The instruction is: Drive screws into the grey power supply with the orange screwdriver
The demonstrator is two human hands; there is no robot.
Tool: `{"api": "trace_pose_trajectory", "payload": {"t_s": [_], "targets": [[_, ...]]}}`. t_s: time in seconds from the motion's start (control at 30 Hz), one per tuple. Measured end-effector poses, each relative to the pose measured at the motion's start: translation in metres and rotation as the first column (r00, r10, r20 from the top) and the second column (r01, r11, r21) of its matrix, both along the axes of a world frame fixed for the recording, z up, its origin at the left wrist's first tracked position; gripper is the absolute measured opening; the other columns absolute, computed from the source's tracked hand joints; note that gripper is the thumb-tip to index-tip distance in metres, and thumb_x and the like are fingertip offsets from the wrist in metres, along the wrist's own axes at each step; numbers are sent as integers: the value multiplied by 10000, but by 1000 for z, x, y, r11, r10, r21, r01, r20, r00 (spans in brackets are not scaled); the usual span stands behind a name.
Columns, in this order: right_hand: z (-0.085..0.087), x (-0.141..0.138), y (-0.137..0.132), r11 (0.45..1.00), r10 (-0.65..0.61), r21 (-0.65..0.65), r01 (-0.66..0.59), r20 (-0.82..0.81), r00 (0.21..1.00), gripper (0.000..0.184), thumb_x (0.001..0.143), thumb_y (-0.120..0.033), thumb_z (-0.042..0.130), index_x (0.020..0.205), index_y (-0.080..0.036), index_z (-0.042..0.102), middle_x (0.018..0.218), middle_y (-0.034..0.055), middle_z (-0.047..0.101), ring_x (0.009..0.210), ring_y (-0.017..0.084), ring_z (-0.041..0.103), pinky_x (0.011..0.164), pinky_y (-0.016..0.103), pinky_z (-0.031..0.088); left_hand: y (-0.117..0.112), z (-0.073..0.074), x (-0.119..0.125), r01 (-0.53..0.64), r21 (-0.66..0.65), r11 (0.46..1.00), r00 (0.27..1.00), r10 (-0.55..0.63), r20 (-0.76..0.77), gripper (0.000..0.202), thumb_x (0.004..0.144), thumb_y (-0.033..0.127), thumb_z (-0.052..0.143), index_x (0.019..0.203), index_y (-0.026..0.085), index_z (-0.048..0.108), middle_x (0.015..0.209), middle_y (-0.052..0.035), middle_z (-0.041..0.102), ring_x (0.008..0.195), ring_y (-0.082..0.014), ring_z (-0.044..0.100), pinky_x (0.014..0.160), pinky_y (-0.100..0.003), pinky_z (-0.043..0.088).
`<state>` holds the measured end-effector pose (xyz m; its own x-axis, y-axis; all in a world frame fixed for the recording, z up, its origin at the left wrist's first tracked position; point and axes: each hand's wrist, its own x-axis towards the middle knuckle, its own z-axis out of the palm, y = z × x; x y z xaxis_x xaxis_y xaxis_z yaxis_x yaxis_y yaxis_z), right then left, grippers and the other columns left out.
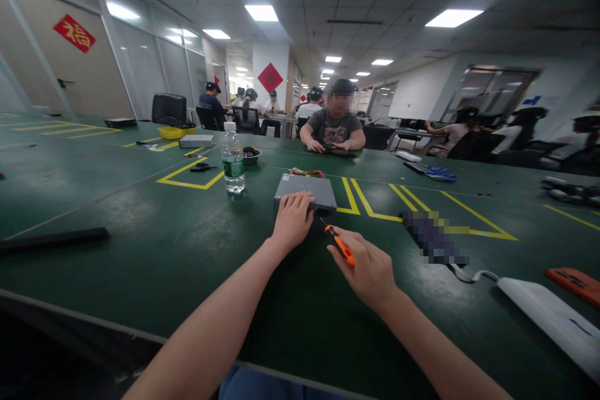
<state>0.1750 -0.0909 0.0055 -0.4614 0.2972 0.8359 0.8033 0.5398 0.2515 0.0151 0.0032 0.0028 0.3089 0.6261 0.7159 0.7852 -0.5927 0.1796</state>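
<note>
Beneath lit ceiling panels [261, 13], a smooth green table [187, 275] lined with yellow tape [182, 184]. Directly under the left hand [295, 220] — one boxy grey metal box [307, 187]. Fingers bent over the near edge; cannot tell whether gripping or merely resting. Curled around one slim screwdriver [345, 252] with a rounded orange handle: the right hand [368, 265], nearer than the box and to its right — cannot tell if touching at the tip. Farther left: one clear plastic bottle [233, 162], one round bowl [252, 159], a second grey box [197, 141].

Left hand [294, 217], right hand [370, 265] bare, forearms [213, 312] likewise; blue cloth [262, 385] at lap, perhaps trousers.
</note>
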Motion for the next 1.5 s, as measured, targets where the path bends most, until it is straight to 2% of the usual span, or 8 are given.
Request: {"api": "trace_pose_trajectory", "payload": {"t_s": [0.07,0.27,0.5,0.67,1.13,1.37,1.5], "targets": [[1,0,0,1000,-4,8,5,-26,1000,259,815,-210,555,1038,-143,442,979,114,644,807,154,637,662,238,500,1,-1,0,-2,1,1000,1000,2,1,234,825,189,448,1052,206,503,1202,-31,544,1142,-192,444,986,-365,293],[5,-7,-5,998,20,49,-25,98,995,167,820,-183,544,970,-175,471,1007,109,642,880,155,629,737,247,508,1,0,1,-17,-8,1000,1000,17,-1,221,828,180,450,1039,218,504,1202,-27,542,1140,-181,444,981,-361,292],[6,9,-9,995,97,-8,-97,0,995,264,772,-126,571,1016,-139,471,994,119,645,889,156,624,765,263,506,-1,2,1,-24,-25,999,1000,24,-9,235,826,188,457,1055,214,501,1202,-29,542,1131,-185,449,978,-363,294],[6,23,-9,999,47,-7,-48,-91,995,285,771,-135,554,1045,-163,481,960,78,660,825,142,636,719,252,506,0,1,1,-24,-15,1000,1000,24,-18,237,832,196,449,1063,210,499,1200,-32,542,1132,-192,447,976,-366,294],[5,29,-5,1000,-9,13,10,-119,993,297,771,-148,576,1051,-166,480,978,78,657,830,144,633,730,252,496,-2,3,0,-15,-32,999,1000,14,-18,246,850,207,416,1081,215,499,1222,-43,530,1156,-192,437,986,-388,288],[7,25,-7,999,-12,48,14,-48,999,264,764,-122,577,1008,-172,487,994,90,643,863,153,619,749,271,493,-2,3,-1,-7,-18,1000,1000,7,-14,242,841,205,434,1075,209,494,1217,-44,533,1150,-187,439,986,-376,287],[8,17,-12,1000,-12,27,11,56,998,193,781,-101,530,947,-196,511,1048,99,605,948,169,581,794,313,477,-2,3,0,-6,-17,1000,1000,6,-13,240,832,194,442,1065,213,500,1209,-36,540,1134,-183,448,976,-367,297]]}}
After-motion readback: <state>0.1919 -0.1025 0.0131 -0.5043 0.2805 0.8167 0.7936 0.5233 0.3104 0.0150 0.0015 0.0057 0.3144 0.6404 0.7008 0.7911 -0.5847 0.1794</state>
